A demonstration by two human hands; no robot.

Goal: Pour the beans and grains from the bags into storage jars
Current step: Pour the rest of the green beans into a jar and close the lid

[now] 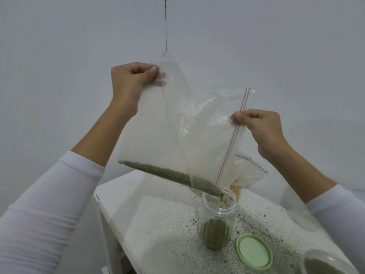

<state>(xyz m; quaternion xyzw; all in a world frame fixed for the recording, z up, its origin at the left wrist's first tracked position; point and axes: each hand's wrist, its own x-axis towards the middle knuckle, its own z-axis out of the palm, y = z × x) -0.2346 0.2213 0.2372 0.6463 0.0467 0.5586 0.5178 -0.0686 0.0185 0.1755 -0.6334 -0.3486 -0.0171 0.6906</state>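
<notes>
Both hands pinch a thin bag [169,135]: left hand [132,80] at 11 o'clock, right hand [256,127] at 3. Green beans [158,171] slide into the jar [218,216] at 5. Soft, floppy, light, I think; better held by corners.

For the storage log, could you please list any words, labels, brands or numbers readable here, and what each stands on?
None can be read.
The zip bag is clear plastic with a red zip line only, no print.
The open jar carries no label.
The green lid is plain.
The second bag behind shows only thin dark lines, no letters.
</notes>
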